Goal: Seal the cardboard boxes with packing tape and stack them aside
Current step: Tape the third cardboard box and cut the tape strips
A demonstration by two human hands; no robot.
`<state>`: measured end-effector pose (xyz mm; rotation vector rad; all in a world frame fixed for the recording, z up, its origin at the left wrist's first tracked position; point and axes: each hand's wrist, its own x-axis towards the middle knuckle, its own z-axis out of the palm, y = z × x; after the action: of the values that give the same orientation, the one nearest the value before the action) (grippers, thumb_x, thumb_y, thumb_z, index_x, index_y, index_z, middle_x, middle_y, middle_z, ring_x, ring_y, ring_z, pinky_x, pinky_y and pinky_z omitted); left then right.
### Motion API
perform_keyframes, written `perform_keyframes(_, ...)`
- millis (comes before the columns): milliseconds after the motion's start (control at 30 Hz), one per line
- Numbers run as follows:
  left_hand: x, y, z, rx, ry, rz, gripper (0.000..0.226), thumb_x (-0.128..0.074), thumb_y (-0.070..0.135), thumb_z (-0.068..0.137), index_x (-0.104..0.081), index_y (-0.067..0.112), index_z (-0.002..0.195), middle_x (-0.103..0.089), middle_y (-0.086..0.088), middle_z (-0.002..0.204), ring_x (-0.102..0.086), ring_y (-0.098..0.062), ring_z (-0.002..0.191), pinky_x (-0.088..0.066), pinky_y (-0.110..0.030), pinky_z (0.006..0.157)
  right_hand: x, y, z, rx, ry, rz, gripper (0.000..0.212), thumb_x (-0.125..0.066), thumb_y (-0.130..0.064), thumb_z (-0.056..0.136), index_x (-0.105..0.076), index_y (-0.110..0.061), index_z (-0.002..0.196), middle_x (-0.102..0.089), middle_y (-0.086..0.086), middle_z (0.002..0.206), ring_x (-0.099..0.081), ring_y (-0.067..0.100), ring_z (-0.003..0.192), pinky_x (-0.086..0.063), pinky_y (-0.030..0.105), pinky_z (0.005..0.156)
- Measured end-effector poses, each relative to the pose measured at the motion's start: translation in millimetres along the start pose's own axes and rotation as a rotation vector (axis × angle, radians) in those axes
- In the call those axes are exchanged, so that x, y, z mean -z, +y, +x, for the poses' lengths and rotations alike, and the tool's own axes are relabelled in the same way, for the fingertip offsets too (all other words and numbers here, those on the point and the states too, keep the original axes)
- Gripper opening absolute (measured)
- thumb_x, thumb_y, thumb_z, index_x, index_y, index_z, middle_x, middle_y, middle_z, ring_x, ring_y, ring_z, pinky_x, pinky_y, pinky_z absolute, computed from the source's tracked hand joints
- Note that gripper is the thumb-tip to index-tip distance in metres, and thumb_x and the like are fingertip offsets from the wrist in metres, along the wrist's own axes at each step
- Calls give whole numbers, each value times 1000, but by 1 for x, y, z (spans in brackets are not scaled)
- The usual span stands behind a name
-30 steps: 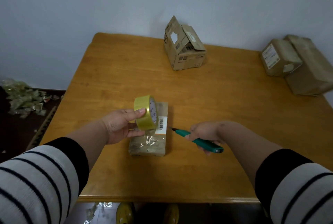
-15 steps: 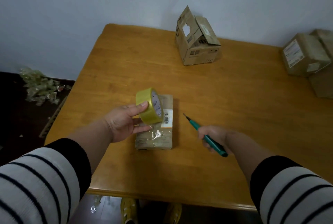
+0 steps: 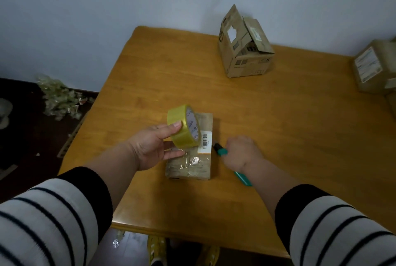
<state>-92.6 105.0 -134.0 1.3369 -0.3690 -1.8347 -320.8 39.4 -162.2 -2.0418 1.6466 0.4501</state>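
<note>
A thumb and fingertips of the left hand (image 3: 150, 148) pinch a roll of yellow packing tape (image 3: 183, 129), held on edge just above the far half of a small flat cardboard box (image 3: 192, 158) that lies on the wooden table (image 3: 278, 126). The right hand (image 3: 242, 152) is curled round a teal utility knife (image 3: 222, 151), its dark tip almost touching the box's right edge beside a white barcode label (image 3: 205, 141); the knife's middle is hidden under the fist and only its tail shows below the wrist. Whether a strip of tape runs from roll to box is hard to make out, though glossy film wrinkles over the box's near half. Beyond the fingers stands an open cardboard box (image 3: 246, 51) with raised flaps; further right, a stack of sealed boxes (image 3: 372, 68) is cut off by the frame edge. Crumpled plastic wrap (image 3: 57, 98) lies on the dark floor to the left. Compared with half a second ago, the knife hand has moved in from well right of the box to its edge, while the tape hand has barely shifted.
</note>
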Motion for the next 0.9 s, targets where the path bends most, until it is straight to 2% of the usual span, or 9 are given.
perform_keyframes(67,0,0,0,3,4,-10,62,-70,33,75,-59,5,129,-68,-11,117,-67,-26,102,-60,-39,82,14,-13,-4,42,42,404,4,-57,-20,86,-60,-21,88,-60,4,108,-56,24,100,-49,38,84)
perform_keyframes(133,0,0,0,2,8,-18,63,-71,34,74,-60,5,129,-68,-10,114,-67,-25,101,-60,-39,82,21,-28,-10,98,-89,663,14,-63,-9,81,-64,-22,74,-68,2,96,-62,22,94,-51,34,78)
perform_keyframes(200,1,-1,0,-2,3,-17,60,-70,35,75,-61,7,128,-68,-10,116,-66,-25,101,-60,-38,81,20,-40,-14,166,-238,660,21,-67,-4,78,-64,-24,70,-69,-5,93,-64,19,95,-52,26,75)
perform_keyframes(267,1,0,-1,-9,-2,-8,58,-69,36,77,-62,8,127,-68,-12,120,-67,-24,101,-60,-36,79,15,-47,-15,193,-314,619,18,-74,-10,76,-64,-25,76,-68,-10,101,-63,15,101,-53,30,90)
perform_keyframes(433,2,1,-3,-29,19,-135,54,-69,37,76,-64,11,123,-65,-14,127,-67,-29,105,-59,-39,83,5,-54,-15,174,-180,406,11,-79,-46,71,-69,-42,69,-62,-14,113,-50,20,120,-37,46,105)
perform_keyframes(533,4,1,-4,-48,43,-281,57,-67,39,78,-61,10,127,-63,-16,129,-66,-34,107,-61,-40,78,2,-56,-18,181,-134,289,21,-70,-44,80,-64,-44,60,-53,-12,116,-44,20,123,-30,43,105)
perform_keyframes(667,7,2,-4,-44,41,-295,61,-66,39,79,-58,9,132,-60,-18,131,-62,-36,110,-59,-42,80,8,-51,-13,166,-201,586,10,-77,-33,76,-69,-36,73,-64,-15,94,-59,15,105,-39,45,107)
perform_keyframes(767,8,4,-5,-34,39,-256,61,-66,39,78,-59,9,130,-62,-16,127,-64,-34,106,-56,-42,83,17,-53,-13,161,-175,798,15,-81,-28,74,-67,-31,79,-64,-12,85,-60,14,94,-47,31,89)
perform_keyframes(900,7,9,-8,-33,39,-204,59,-69,38,76,-63,9,126,-65,-16,127,-66,-32,104,-59,-39,81,26,-64,-17,166,-205,898,25,-80,-45,72,-68,-24,77,-69,-6,92,-62,11,91,-48,27,80)
